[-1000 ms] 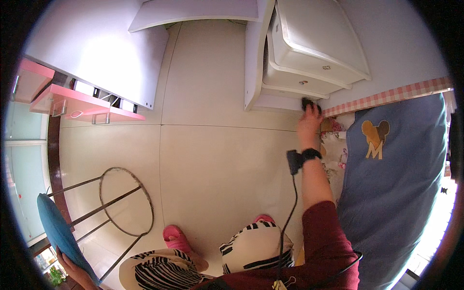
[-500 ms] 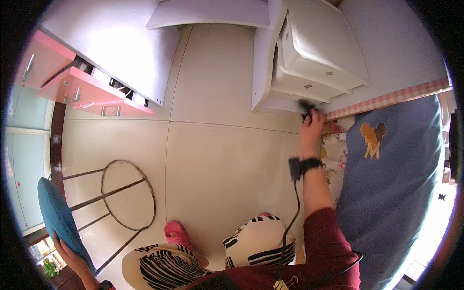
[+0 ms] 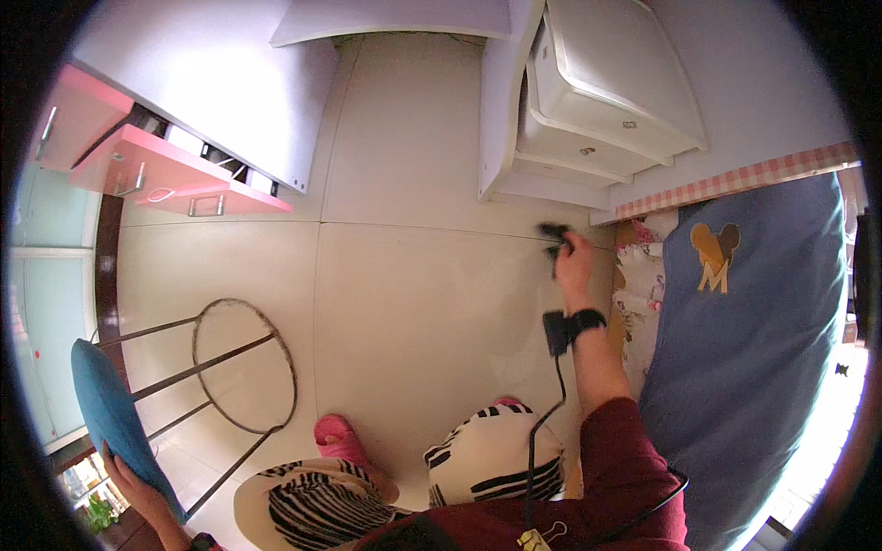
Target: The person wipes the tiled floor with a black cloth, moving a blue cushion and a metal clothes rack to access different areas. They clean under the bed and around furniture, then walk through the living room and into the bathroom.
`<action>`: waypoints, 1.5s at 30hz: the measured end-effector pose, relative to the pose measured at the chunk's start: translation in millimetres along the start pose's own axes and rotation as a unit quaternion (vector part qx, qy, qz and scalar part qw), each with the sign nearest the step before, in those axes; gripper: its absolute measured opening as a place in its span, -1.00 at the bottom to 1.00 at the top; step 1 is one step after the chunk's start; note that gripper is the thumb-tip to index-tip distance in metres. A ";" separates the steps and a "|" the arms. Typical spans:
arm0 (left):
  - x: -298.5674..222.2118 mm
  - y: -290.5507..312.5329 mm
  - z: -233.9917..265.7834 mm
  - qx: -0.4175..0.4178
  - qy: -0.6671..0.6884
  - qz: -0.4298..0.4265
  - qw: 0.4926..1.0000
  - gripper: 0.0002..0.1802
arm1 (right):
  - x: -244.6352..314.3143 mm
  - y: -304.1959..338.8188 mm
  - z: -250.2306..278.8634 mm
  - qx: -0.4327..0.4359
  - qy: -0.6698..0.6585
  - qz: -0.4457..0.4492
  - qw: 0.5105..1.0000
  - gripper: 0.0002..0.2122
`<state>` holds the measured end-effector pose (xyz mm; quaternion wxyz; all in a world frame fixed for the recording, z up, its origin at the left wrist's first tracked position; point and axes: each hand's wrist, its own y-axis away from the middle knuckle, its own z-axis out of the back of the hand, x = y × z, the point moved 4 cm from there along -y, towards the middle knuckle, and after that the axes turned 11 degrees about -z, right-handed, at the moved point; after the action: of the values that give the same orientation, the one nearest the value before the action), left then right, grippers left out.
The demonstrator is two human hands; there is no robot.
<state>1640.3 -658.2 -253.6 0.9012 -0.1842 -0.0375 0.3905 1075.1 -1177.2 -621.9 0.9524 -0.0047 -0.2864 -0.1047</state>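
My left hand (image 3: 129,482) is at the lower left, its fingers closed on the edge of a stool's round blue seat (image 3: 115,404). The stool is tilted on its side, so its thin metal legs and base ring (image 3: 296,390) point toward the middle of the view. Out to the right, my right hand (image 3: 573,262) reaches forward over the pale floor. Its fingers are closed on a small dark object (image 3: 554,230), too blurred to name. A black strap with a small box and cable (image 3: 557,332) sits at my right wrist.
A white drawer unit (image 3: 588,138) stands beyond my right hand. Along the right lies a bed with a dark blue cover (image 3: 735,367). At the upper left is a desk with pink drawers (image 3: 165,170), partly pulled out. A pink slipper (image 3: 340,436) is on my foot.
My right hand has moved back and a little left, carrying the dark object away from the foot of the drawer unit. My left hand and the stool stay almost the same.
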 end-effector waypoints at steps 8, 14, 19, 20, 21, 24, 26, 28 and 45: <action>13.6 -4.0 3.4 0.004 -0.001 -0.025 1.000 -0.51 | 60.4 37.8 -91.2 0.033 0.012 0.189 0.981 -0.67; 7.8 -6.0 0.9 0.005 0.001 -0.005 1.000 -0.52 | 56.8 90.9 -55.2 0.233 -0.137 0.063 0.961 -0.64; 10.6 -2.0 2.6 -0.005 0.077 -0.004 0.997 -0.50 | 19.0 -19.5 -40.3 -0.100 0.174 0.054 0.978 -0.72; 13.3 -2.8 2.4 -0.002 0.078 0.006 0.997 -0.49 | 28.1 -24.4 -61.3 -0.112 0.257 0.050 0.959 -0.70; 15.4 -3.1 2.6 0.001 0.046 0.012 0.999 -0.49 | 35.4 -22.4 -81.7 -0.085 0.344 0.021 0.935 -0.68; 15.5 -7.2 1.1 0.002 0.044 -0.022 0.999 -0.49 | 85.6 31.4 -135.7 0.001 0.099 0.086 0.991 -0.64; 16.6 -8.3 -0.6 0.014 0.009 -0.002 1.000 -0.49 | 118.7 91.0 -151.3 0.074 0.135 0.244 0.957 -0.64; 15.2 -9.0 -1.3 0.005 0.026 0.006 1.000 -0.52 | 126.2 138.4 -136.4 0.183 0.068 0.312 0.930 -0.66; 18.2 -9.8 -10.2 -0.003 0.024 -0.038 0.999 -0.52 | 24.7 239.8 -92.8 0.377 -0.207 0.248 0.868 -0.71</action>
<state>1661.8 -654.4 -261.0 0.9154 -0.1943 -0.0238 0.3517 1194.2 -953.9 -673.7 0.7950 0.2624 -0.4842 0.2542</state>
